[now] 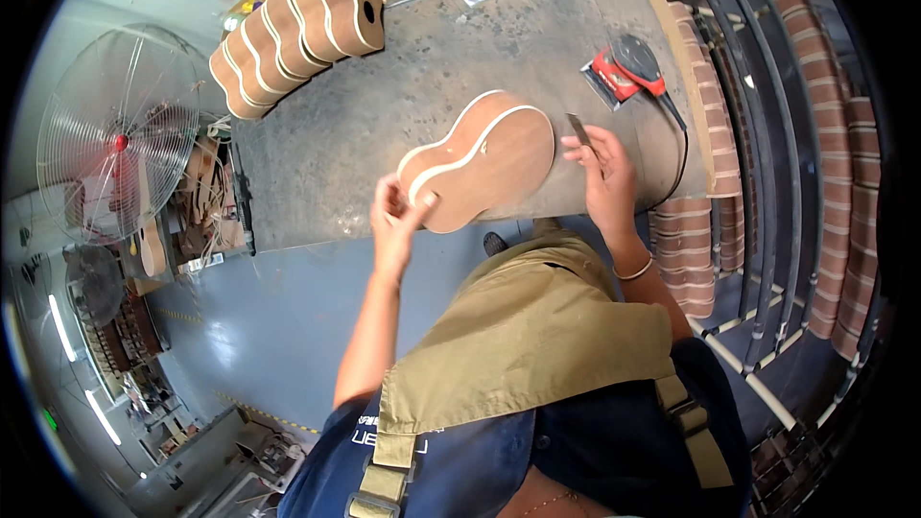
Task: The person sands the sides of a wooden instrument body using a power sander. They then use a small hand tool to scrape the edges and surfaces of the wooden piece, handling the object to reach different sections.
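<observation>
A small ukulele body (499, 153) of brown wood with pale binding along its edges is tilted up over the near edge of the workbench (317, 173). My left hand (393, 221) grips its lower left end, thumb on the face turned toward me. Just past the body's right end, my right hand (606, 173) is closed round a thin, dark, flat blade-like tool (578, 130), whose tip points up and away from me. The tool and the body are apart. Part of the body's right edge looks blurred.
A row of several ukulele bodies (297, 29) stands at the bench's far left. A red and black sander (624, 72) with a cable lies to the right. Racks of more bodies (696, 249) fill the right side. A large fan (120, 144) stands left.
</observation>
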Demonstrator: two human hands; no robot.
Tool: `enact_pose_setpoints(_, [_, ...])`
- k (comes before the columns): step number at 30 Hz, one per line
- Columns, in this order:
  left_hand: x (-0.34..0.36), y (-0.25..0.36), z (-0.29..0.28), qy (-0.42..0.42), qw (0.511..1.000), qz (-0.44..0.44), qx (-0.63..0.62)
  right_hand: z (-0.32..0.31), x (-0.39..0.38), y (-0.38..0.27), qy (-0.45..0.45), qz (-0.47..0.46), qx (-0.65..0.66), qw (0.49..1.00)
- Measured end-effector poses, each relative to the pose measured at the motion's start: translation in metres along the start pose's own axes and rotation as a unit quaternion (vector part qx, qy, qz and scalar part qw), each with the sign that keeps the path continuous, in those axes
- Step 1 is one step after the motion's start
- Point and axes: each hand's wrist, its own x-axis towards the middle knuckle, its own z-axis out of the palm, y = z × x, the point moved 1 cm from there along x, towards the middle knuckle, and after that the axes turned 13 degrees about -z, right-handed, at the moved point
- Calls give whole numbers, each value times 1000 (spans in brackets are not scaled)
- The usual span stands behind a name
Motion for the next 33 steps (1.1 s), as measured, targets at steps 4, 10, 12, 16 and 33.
enact_pose_setpoints(4, [80,46,-30,-68,995,-68,-15,-7,18,23,-46,60,84,994])
enact_pose_setpoints(10, [183,52,22,-32,886,-5,463,6,52,53,-182,125,117,968])
enact_pose_setpoints(12, [173,52,68,42,803,48,593,7,68,79,-172,157,110,966])
enact_pose_setpoints(16, [144,1,107,169,761,228,583,23,106,120,-178,118,59,975])
enact_pose_setpoints(33, [130,-16,87,274,843,55,459,190,194,171,-519,-123,61,843])
